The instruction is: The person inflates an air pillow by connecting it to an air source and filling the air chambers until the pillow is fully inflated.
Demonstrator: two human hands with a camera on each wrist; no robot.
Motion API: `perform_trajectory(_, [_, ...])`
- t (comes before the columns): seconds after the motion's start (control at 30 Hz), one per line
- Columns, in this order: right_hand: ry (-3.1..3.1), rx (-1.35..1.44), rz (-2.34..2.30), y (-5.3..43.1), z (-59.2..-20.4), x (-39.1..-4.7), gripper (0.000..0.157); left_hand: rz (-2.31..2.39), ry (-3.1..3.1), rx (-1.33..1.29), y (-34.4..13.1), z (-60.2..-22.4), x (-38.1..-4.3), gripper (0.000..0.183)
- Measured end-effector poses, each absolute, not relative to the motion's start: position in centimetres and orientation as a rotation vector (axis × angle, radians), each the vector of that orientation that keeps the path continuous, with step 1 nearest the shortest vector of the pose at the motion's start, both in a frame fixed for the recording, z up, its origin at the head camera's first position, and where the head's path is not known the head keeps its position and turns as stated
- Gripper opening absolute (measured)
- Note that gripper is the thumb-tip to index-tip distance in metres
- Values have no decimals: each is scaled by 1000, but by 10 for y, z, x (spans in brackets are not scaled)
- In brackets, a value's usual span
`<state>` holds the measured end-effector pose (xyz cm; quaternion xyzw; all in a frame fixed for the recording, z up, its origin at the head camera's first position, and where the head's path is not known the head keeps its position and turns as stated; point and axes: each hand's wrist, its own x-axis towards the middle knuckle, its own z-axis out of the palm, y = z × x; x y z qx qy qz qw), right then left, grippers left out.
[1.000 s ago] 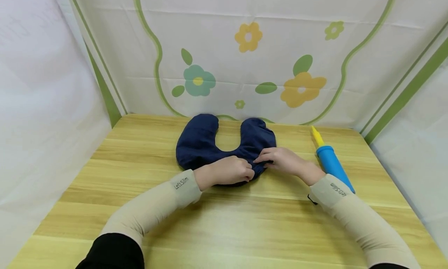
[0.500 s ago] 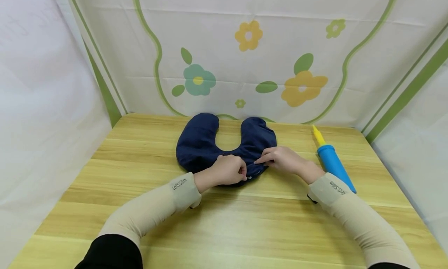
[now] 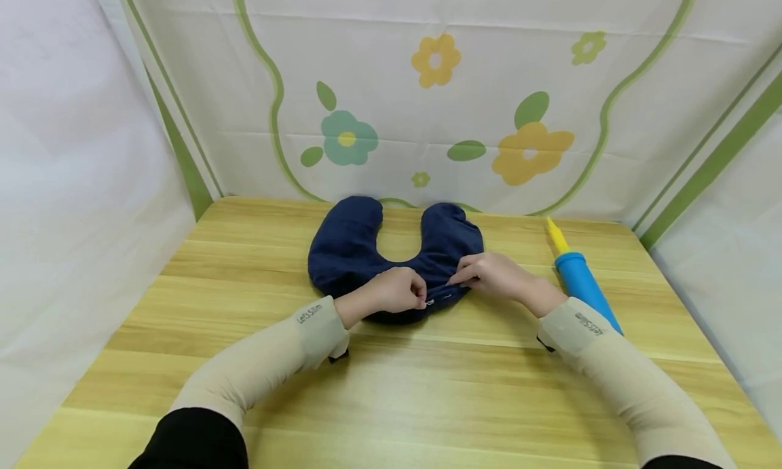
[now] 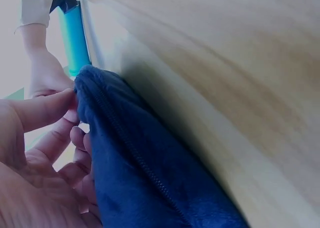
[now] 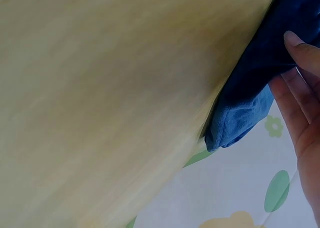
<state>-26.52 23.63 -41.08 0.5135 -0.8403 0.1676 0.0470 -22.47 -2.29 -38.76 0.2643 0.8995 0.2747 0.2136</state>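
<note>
Neck pillow [image 3: 342,252]: 1, navy, U-shaped, upright U at centre of frame, on wooden table [image 3: 391,401].
Left hand [image 3: 394,289]: angled in from lower left; thumb and forefinger pinched on zipper pull [image 3: 430,302].
Right hand [image 3: 497,275]: angled in from lower right; thumb and fingers clamped on neck pillow's edge.
Pump [image 3: 583,286]: 1, blue, right of frame.

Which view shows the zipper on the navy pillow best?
Left wrist: the zipper is close, its teeth running in a line along the navy pillow. Head shows little more than small bright bits of it by the left hand. Right wrist shows pillow fabric but no discernible zipper.
</note>
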Motion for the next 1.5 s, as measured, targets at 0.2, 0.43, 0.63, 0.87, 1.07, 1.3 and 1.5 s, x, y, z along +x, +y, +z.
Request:
perform_trajectory(0.2, [-2566,1579,519,235,-409,-265,31,791,2465,755,-27,-389,-226,18])
perform_trajectory(0.43, [-2624,1572,492,235,-404,-264,27,774,2447,788,-24,-390,-226,20])
perform_trajectory(0.63, [-2744,1556,530,231,-400,-255,30,751,2511,777,-24,-392,-223,18])
perform_trajectory(0.87, [-2659,1627,657,224,-406,-252,23,765,2548,746,-21,-395,-221,16])
perform_trajectory(1.07, [-2583,1662,700,222,-409,-254,16,784,2541,725,-21,-394,-221,19])
perform_trajectory(1.3, [-2505,1690,689,220,-407,-255,17,901,2475,693,-24,-391,-223,26])
perform_trajectory(1.5, [-2473,1713,684,222,-404,-255,17,911,2445,718,-29,-391,-224,22])
